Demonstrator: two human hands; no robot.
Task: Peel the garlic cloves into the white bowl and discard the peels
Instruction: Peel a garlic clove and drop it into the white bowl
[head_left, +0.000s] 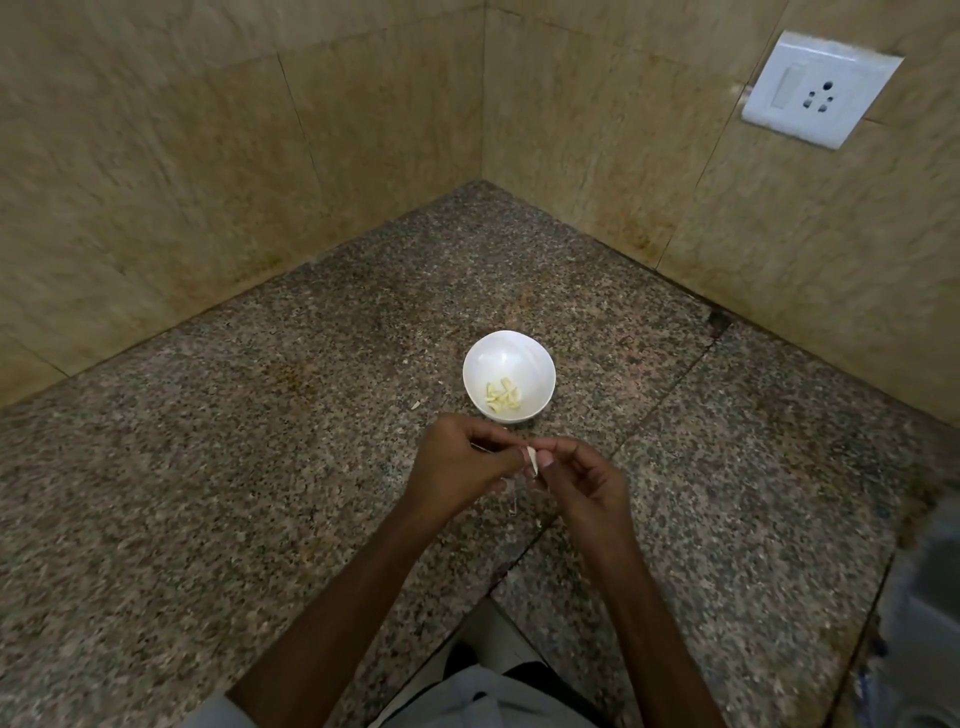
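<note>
Peeling step: from where I stand, one garlic clove (531, 460) is being stripped of its skin, held up between both hands above the counter (260, 519); I judge the task partway done, since a small heap of peeled cloves (503, 397) already lies in the white bowl (506, 343)
Left hand: the left hand (460, 465) has its fingers curled in and pinches the clove, or the skin on it, from the nine o'clock side; which of the two is too small to tell
Right hand: the right hand (589, 486) nips the clove from three o'clock between thumb and forefinger, the other fingers loosely bent
Clove and hands: the clove sits between the two sets of fingertips, touching both, clear of the counter
Bowl: it stands at twelve o'clock from the hands, near but not touching; the peeled cloves lie toward its six o'clock side
Peels: a pale scrap (415, 406) lies on the counter at nine o'clock from the bowl, and thin bits show just below the hands at six o'clock
Next move: I reckon the skin must be pulled fully free, then the bare clove carried the short way forward and dropped into the bowl, the skin held back for discarding
</note>
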